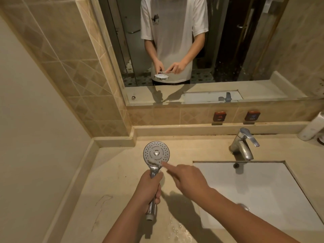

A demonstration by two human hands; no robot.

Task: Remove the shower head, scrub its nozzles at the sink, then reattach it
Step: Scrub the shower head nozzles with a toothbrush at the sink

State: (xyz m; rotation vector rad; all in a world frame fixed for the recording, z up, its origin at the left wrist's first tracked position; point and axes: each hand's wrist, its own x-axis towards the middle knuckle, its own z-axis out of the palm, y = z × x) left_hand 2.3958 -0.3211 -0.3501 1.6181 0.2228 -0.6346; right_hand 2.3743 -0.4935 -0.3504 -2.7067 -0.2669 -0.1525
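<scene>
L hand [149, 187] has a closed grip round the chrome handle of the shower head [156, 153], fingers wrapped full, thumb side up; the threaded end pokes out below the grip, no hose on it. Nozzle face is turned up toward the camera, tilted slightly away, held over the table [112, 174], left of the sink [259, 192], not over the basin.

R hand [188, 178] comes in from the right of the grip, index finger stretched out along a small brush, prob. a toothbrush [155, 163]; its white bristle end lies on the lower edge of the nozzle face, just above the grip. R grip is pinched on the brush handle, though most of the handle is hidden under the finger; the mirror [192, 50] shows it clearer as a thin stick between the hands. Tap [242, 144] is up and to the right of the grip, well apart; can't tell if it's running, no stream visible. Wet patch on the table near the front edge, below the grip.

Judgement: mid-scrub, only the lower rim of nozzles under the bristles.

Risks from here:
- wet chrome handle + sideways brush pressure could twist the head in the L grip, or slip it onto the stone.
- working off the basin means drips land on the table and run to the front edge.
- brush held so far fwd gives little leverage; bristles may skid off the rim onto L thumb.
- threaded end is exposed, a knock on the table edge could damage it for refitting.
</scene>
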